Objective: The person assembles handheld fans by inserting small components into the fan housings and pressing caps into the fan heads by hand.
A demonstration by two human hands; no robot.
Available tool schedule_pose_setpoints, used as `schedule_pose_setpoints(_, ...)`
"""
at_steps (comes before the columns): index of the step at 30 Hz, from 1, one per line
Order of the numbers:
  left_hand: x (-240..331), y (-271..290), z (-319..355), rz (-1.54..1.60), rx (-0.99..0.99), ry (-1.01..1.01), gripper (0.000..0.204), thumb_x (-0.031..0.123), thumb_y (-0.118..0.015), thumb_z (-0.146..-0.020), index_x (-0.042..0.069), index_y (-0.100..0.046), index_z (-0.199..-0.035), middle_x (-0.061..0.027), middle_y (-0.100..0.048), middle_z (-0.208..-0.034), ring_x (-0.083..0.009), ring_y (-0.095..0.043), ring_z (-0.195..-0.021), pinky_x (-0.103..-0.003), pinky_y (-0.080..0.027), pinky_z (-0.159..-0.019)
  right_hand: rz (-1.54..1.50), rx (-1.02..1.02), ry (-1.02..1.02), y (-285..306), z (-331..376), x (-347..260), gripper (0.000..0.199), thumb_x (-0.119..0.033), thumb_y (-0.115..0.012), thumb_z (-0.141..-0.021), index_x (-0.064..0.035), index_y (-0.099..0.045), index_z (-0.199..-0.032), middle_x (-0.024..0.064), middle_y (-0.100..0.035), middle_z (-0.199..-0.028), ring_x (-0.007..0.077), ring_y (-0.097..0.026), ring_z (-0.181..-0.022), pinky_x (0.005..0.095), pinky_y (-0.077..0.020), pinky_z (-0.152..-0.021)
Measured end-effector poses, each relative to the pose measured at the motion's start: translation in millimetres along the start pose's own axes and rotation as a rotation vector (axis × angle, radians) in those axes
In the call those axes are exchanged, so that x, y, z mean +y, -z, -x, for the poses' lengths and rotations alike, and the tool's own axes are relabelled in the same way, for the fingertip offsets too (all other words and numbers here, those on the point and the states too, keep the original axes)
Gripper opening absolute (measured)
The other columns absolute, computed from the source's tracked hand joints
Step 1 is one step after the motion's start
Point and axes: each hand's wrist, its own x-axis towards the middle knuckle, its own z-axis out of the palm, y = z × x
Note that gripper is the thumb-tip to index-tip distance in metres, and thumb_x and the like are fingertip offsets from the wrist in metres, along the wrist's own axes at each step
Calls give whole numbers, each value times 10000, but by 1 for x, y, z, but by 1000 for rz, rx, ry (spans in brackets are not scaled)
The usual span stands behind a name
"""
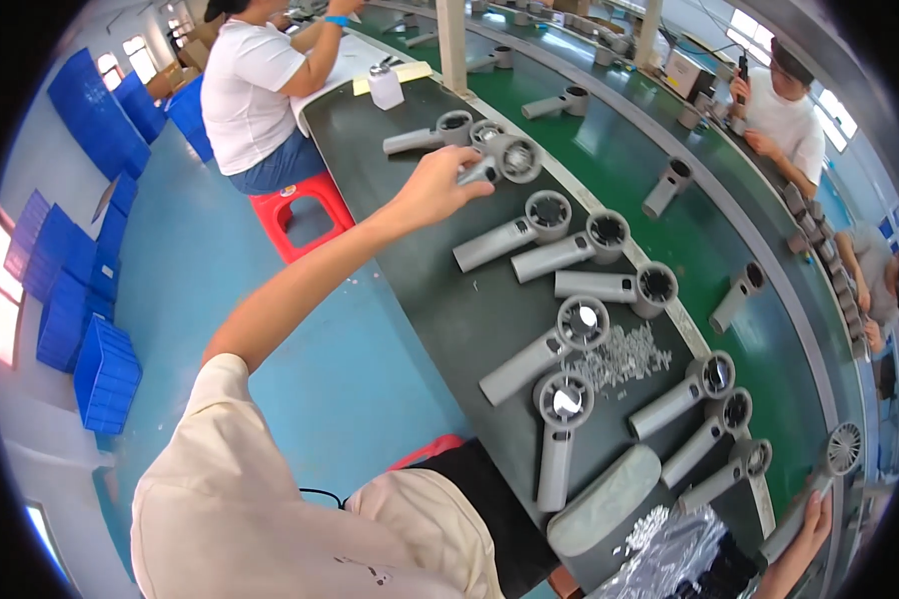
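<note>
Head view. My left hand reaches toward 12 o'clock, fingers pinching the handle of a grey handheld fan body lying on the dark worktop. My right hand, at 4 o'clock, wraps its fingers around another fan. Further fan bodies lie in rows; a heap of small clear parts sits between them. Beyond runs a green conveyor belt. At 9 o'clock, blue crates stand on the blue floor; a red stool seats a co-worker.
</note>
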Motion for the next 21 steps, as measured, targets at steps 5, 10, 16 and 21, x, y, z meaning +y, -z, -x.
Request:
schedule_pose_setpoints(5, -3, -26, 10, 40, 33, 223, 444, 239, -721, -750, 4, -574, -1097, -175, -630, -1011, -277, -617, -904, -356, -479, -788, -48, -115, 52, -8, 98, -47, 503, -306, -612, -850, 54, -484, -1178, 81, -562, -910, 103, -504, -687, 213, -393, -584)
schedule_pose_setpoints(10, -29, -64, 10, -38, 156, 9, 361, 224, -713, -727, 6, -597, -991, -208, -627, -951, -356, -603, -916, -413, -473, -797, -79, 20, 75, -20, 199, -69, 578, -397, -677, -768, 65, -527, -1081, 94, -588, -822, 121, -540, -640, 213, -420, -524)
schedule_pose_setpoints(16, -29, -40, 21, -160, 45, 75, 360, 178, -642, -792, -44, -590, -1070, -271, -614, -995, -384, -598, -946, -410, -470, -824, -384, -121, -141, -54, 265, -76, 623, -421, -746, -718, 93, -567, -1021, 107, -618, -826, 155, -592, -686, 271, -485, -594)
schedule_pose_setpoints(21, -15, -42, 22, -190, 29, 54, 389, 159, -648, -779, -60, -572, -1092, -289, -601, -982, -405, -577, -962, -425, -448, -844, -459, -171, -150, -63, 278, -67, 602, -369, -751, -713, 117, -565, -1017, 133, -615, -834, 174, -586, -692, 290, -471, -612)
